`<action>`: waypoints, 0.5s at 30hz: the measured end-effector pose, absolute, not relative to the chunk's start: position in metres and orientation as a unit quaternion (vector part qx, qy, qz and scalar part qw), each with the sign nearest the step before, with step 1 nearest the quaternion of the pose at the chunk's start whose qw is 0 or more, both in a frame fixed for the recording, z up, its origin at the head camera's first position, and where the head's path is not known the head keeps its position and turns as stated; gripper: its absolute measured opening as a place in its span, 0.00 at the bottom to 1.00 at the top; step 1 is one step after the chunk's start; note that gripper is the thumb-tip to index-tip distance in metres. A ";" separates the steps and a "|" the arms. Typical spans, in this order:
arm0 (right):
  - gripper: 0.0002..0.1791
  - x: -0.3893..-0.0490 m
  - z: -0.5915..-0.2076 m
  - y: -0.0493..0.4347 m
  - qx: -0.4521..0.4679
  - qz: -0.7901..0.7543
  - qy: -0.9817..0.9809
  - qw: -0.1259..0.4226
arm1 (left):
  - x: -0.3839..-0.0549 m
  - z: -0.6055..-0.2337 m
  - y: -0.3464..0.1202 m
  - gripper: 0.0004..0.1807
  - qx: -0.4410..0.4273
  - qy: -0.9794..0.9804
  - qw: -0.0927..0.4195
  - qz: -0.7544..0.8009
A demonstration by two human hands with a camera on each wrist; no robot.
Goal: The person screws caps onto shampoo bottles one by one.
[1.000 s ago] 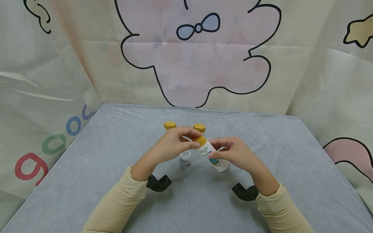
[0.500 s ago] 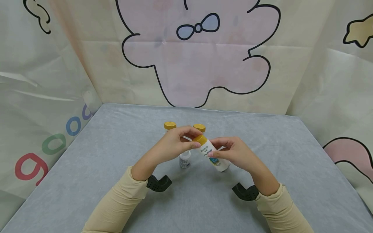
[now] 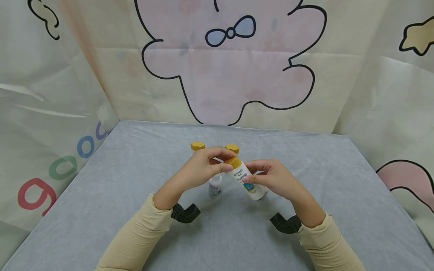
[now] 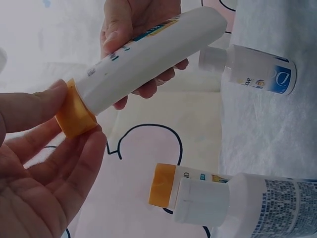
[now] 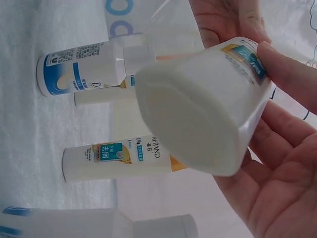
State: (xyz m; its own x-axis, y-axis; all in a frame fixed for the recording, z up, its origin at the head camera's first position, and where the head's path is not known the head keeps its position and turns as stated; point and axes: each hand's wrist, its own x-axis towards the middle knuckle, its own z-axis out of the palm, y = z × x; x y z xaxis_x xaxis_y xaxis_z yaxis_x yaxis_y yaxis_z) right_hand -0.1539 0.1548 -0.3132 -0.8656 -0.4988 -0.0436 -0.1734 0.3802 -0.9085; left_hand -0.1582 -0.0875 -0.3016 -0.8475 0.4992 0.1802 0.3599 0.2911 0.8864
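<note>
A white bottle (image 3: 255, 191) with a gold cap (image 3: 234, 162) is held tilted above the table, its cap end up and to the left. My left hand (image 3: 202, 168) pinches that cap between thumb and fingers. On the bottle's body, my right hand (image 3: 271, 175) grips with the thumb across the printed label (image 5: 250, 62). The cap sits against the body in the left wrist view. Under the left hand stands a small white bottle (image 3: 215, 186), partly hidden. Behind the hands show the gold caps of two more bottles, a left one (image 3: 197, 145) and a right one (image 3: 232, 148).
A grey-blue cloth (image 3: 217, 241) covers the table. To the right of the hands, a white bottle with a blue label (image 4: 262, 69) stands, mostly hidden in the head view. Printed curtains (image 3: 118, 90) enclose the back and sides. Each wrist wears a black mount (image 3: 185, 213).
The held bottle has shifted very slightly, its cap end a little higher. Both hands keep their hold and place, and the standing bottles have not moved.
</note>
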 end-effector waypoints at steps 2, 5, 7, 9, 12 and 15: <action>0.22 -0.154 -0.314 0.155 -0.204 -0.518 0.816 0.158 | -0.158 -0.301 -0.088 0.21 0.269 0.798 0.066 0.535; 0.22 -0.155 -0.314 0.155 -0.199 -0.518 0.816 0.159 | -0.159 -0.301 -0.089 0.22 0.271 0.795 0.069 0.538; 0.22 -0.155 -0.314 0.155 -0.196 -0.519 0.816 0.161 | -0.159 -0.301 -0.089 0.20 0.272 0.793 0.071 0.540; 0.22 -0.155 -0.314 0.155 -0.194 -0.519 0.816 0.162 | -0.159 -0.301 -0.089 0.19 0.271 0.794 0.074 0.540; 0.22 -0.155 -0.313 0.155 -0.191 -0.518 0.817 0.163 | -0.159 -0.301 -0.088 0.18 0.274 0.794 0.074 0.538; 0.22 -0.155 -0.313 0.155 -0.192 -0.519 0.817 0.162 | -0.159 -0.302 -0.088 0.17 0.274 0.794 0.071 0.538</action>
